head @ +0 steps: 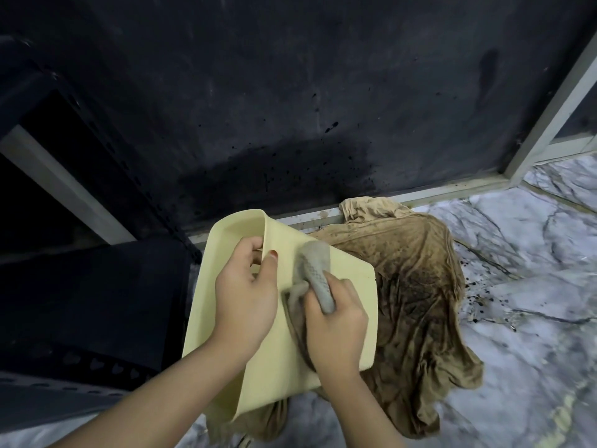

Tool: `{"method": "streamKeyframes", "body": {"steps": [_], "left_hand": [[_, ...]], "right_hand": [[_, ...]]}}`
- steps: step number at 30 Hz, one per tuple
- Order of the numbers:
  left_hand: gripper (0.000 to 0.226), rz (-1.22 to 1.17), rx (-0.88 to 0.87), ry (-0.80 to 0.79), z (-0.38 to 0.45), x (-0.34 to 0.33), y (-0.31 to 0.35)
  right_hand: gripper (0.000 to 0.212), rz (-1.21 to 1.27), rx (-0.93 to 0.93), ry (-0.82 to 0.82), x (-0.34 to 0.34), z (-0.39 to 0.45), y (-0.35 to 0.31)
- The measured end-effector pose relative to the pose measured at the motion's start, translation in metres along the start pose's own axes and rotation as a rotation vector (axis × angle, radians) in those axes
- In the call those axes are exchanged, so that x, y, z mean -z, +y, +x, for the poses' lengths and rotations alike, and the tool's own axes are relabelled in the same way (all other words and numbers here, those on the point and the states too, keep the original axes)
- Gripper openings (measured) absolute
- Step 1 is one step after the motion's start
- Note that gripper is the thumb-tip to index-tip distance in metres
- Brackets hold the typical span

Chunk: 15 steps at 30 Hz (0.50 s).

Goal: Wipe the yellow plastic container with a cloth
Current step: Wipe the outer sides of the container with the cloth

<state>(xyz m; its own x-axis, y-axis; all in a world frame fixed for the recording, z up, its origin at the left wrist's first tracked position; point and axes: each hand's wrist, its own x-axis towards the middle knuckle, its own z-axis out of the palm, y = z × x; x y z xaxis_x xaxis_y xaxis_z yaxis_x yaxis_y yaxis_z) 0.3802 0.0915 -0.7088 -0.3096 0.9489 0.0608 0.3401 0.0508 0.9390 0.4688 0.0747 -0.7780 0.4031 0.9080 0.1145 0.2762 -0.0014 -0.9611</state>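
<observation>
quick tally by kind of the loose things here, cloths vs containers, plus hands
Cloths: 2, the small grey cloth gripped in the right hand and the large stained brown cloth spread on the marble floor.
Containers: 1, the pale yellow plastic container, held at its rim by the left hand.
Hands: 2.
Total: 5.

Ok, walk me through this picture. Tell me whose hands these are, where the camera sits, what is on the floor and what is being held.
There is one picture, from a camera worn on a person's head, looking down at their own bare hands. The left hand grips the rim of the yellow plastic container, holding it tilted. The right hand holds a grey cloth against the container's outer side. Under it a stained brown cloth lies crumpled on the marble-patterned floor, beside a dark wall.
</observation>
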Motion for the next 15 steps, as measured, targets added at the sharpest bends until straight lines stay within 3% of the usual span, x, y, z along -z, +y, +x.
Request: {"method": "streamKeyframes", "body": {"steps": [4, 15], "left_hand": [[0.013, 0.008, -0.043, -0.021, -0.008, -0.002, -0.002], [0.017, -0.026, -0.041, -0.017, -0.011, -0.003, -0.005]], "right_hand": [[0.01, 0.032, -0.018, -0.042, 0.004, 0.021, -0.001], [0.02, -0.06, -0.464, 0.051, 0.03, 0.07, 0.07]]}}
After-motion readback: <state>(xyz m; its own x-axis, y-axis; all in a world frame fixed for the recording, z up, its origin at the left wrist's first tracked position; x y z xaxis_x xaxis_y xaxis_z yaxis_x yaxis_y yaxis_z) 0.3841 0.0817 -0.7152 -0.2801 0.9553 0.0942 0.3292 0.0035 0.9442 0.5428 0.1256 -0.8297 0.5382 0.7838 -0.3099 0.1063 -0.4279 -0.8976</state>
